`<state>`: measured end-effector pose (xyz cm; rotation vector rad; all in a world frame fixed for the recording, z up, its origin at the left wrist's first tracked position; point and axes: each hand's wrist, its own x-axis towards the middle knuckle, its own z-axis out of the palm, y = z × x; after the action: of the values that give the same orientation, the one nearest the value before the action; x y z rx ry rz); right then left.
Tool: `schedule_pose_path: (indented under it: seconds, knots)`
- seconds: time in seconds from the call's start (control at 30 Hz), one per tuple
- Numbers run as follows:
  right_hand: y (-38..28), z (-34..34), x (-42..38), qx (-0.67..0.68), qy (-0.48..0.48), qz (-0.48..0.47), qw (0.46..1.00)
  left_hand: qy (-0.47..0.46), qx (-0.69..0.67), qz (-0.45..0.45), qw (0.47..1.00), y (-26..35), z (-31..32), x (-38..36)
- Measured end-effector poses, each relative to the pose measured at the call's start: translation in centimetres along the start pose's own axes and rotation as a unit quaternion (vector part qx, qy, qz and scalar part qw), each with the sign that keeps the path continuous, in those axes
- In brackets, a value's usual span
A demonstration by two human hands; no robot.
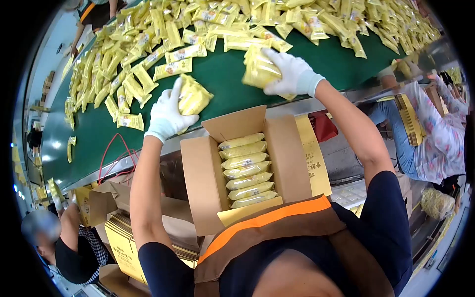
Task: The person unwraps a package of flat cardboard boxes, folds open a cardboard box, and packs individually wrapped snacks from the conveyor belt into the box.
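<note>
My left hand (pixel 166 113), in a white glove, is closed around a bunch of yellow snack packets (pixel 195 96) at the near edge of the green belt. To the right, my white-gloved right hand (pixel 294 73) grips another bunch of yellow packets (pixel 258 68), slightly blurred. How many packets each hand holds cannot be told. Below and between both hands stands an open cardboard box (pixel 200 185) with its flaps folded out. Inside it, a row of yellow packets (pixel 247 161) lies side by side.
Loose yellow packets (pixel 217 29) pile along the far side of the green belt (pixel 222 74). Flat yellow cartons (pixel 123 247) stack at lower left, beside a red cord (pixel 106 158). Co-workers stand at left (pixel 69 247) and right (pixel 435 143).
</note>
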<state>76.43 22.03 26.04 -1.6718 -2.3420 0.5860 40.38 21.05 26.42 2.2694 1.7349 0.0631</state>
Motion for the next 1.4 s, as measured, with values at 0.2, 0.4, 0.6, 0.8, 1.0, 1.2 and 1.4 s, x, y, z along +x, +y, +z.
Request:
schedule_pose_path:
  seconds: [0.2, 0.4, 0.6, 0.8, 1.0, 1.2, 1.4]
  knots:
    - [-2.9, -2.9, -3.1, 0.861, -0.007, 0.028, 0.509, 0.072, -0.716, -0.04, 0.693, 0.4, -4.1, -3.9]
    - [-7.9, -5.6, -8.7, 0.572, -0.076, -0.094, 0.811, -0.006, -0.84, 0.096, 0.534, 4.6, -7.4, -10.1]
    - [-18.3, -1.9, -11.4, -0.116, -0.318, -0.256, 0.906, -0.118, -0.726, 0.019, 0.677, 4.1, -5.4, -12.7]
    - [-13.3, 13.1, -13.4, 0.001, 0.021, -0.361, 0.933, -0.246, -0.099, 0.188, 0.946, 11.3, -3.0, -9.2]
    - [-13.8, 2.7, -18.3, -0.084, -0.302, -0.276, 0.909, -0.097, 0.078, 0.255, 0.959, 14.5, 3.1, -10.0]
    - [-13.3, -5.3, -15.7, 0.032, -0.21, -0.359, 0.909, -0.042, 0.156, 0.339, 0.927, 15.8, 4.8, -11.1]
    - [0.0, -7.6, 0.3, 0.102, -0.02, -0.097, 0.99, 0.105, -0.252, 0.315, 0.909, 10.2, -5.3, -2.8]
